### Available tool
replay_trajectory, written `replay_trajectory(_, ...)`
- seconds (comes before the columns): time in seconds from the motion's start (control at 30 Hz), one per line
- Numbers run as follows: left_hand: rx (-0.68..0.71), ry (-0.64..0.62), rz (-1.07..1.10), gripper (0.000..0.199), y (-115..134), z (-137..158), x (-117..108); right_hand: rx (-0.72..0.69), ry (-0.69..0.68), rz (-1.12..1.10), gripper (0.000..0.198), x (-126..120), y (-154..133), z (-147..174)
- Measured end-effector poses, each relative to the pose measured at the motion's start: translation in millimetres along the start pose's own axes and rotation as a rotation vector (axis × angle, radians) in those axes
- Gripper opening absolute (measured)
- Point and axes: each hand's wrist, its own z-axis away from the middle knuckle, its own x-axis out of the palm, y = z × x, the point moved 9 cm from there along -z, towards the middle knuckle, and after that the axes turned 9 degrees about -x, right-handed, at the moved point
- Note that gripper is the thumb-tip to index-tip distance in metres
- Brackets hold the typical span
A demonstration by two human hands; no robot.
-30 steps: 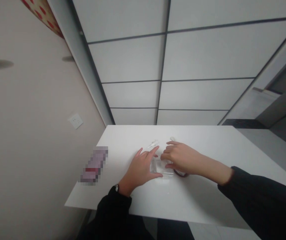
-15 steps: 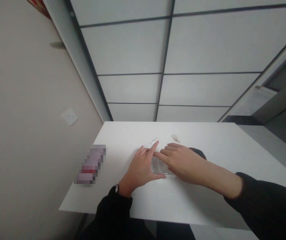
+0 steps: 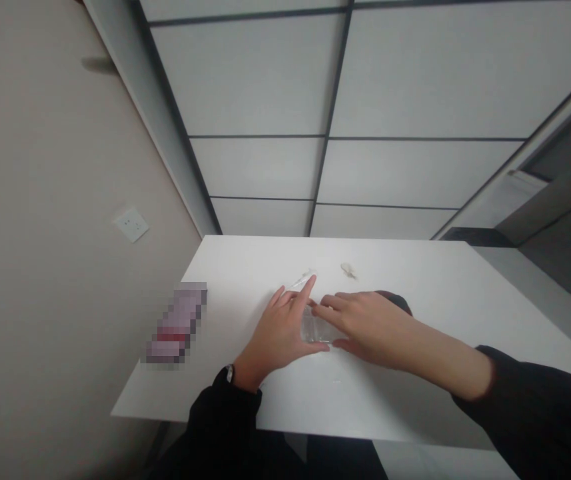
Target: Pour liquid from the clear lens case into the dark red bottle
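Observation:
A clear plastic box with faint inner dividers lies on the white table. My left hand holds its left side, thumb along the near edge and some fingers at the far edge, the index finger stretched forward. Across the right part of the box lies my right hand, its fingers bent over the far side and its thumb at the near edge. Much of the box is hidden under both hands. Just beyond my left fingers is a clear, thin plastic piece.
A small crumpled whitish piece lies farther back on the white table. Behind my right wrist a dark rounded object is partly hidden. At the left edge lies a blurred-out pinkish item. A wall with a socket borders the left.
My right hand has shifted slightly, and its thumb now shows at the near edge of the box. My left hand keeps its hold. The whole view has tilted a little.

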Motion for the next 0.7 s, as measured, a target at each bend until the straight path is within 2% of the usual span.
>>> replay_trajectory(0.07, 0.004, 0.01, -0.001, 0.13, -0.5, 0.7, 0.3, 0.07, -0.04, 0.043, 0.037, 2.0, 2.3, 0.1)
replay_trajectory(0.13, 0.001, 0.006, -0.008, 0.132, -1.2, 0.9, 1.6, 0.047, -0.08, 0.07, 0.027, 3.7, -2.1, -1.3)
replay_trajectory(0.23, 0.0, -0.008, -0.029, 0.133, -1.4, 0.8, 3.1, -0.03, -0.04, 0.023, 0.036, 0.5, -10.6, -3.7)
replay_trajectory(0.3, 0.007, -0.003, -0.033, 0.131, -0.8, 0.9, 2.0, 0.016, -0.01, 0.003, 0.037, 0.3, -6.3, -3.3)
replay_trajectory(0.37, 0.019, 0.007, -0.029, 0.129, -0.1, 1.2, 0.3, 0.088, -0.018, 0.027, 0.035, 3.8, 1.4, -1.8)
replay_trajectory(0.43, 0.029, 0.007, -0.03, 0.13, 0.1, 1.3, 0.0, 0.059, -0.021, 0.057, 0.025, 5.3, 1.2, -1.6)
replay_trajectory(0.57, 0.039, -0.007, -0.061, 0.133, 0.0, 0.1, 3.6, -0.094, 0.062, 0.034, 0.019, -7.6, -4.8, 1.8)
replay_trajectory(0.7, 0.088, 0.022, -0.062, 0.134, 1.5, 2.2, 0.8, -0.014, 0.062, -0.075, 0.022, -21.2, 12.6, 11.8)
